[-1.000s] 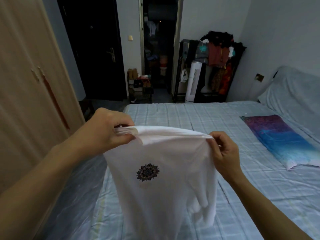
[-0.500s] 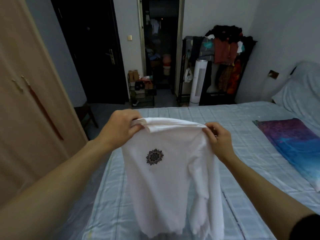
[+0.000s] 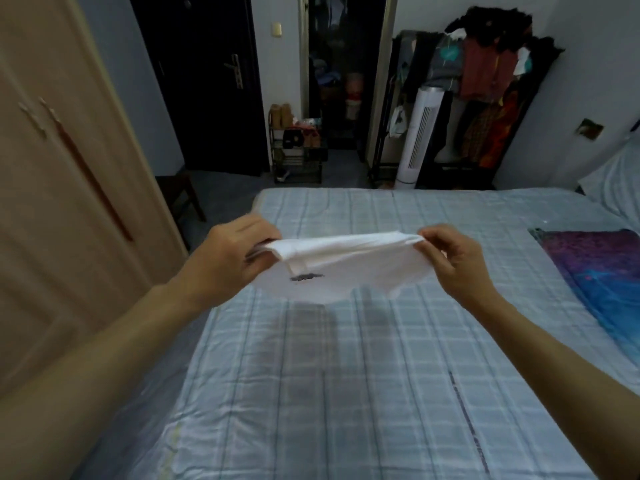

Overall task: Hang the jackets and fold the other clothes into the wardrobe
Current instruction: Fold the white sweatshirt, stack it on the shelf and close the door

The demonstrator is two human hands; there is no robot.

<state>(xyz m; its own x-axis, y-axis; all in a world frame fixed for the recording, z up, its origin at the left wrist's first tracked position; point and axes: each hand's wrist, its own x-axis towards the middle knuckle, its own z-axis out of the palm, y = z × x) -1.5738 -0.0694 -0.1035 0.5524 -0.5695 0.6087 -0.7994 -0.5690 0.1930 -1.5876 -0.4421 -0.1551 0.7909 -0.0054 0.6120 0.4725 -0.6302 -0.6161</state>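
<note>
A white T-shirt [image 3: 346, 268] with a small dark round print is stretched out between my hands above the checked bed [image 3: 346, 393]. My left hand [image 3: 225, 258] pinches its left end and my right hand [image 3: 450, 258] pinches its right end. The cloth billows out flat and away from me, so only a thin strip of it and the edge of the print show. The beige wardrobe [image 3: 59, 202] stands shut along the left side of the bed.
A purple and blue cloth [image 3: 602, 271] lies on the bed's right side. Beyond the bed's far edge stand a laden clothes rack [image 3: 485, 74], a white tower fan [image 3: 419, 136], a shoe shelf [image 3: 298, 147] and a dark door [image 3: 204, 81].
The shirt hung down in front of me before; now it is swung up and out over the bed, nearly level. Both hands moved forward and further apart, still gripping it.
</note>
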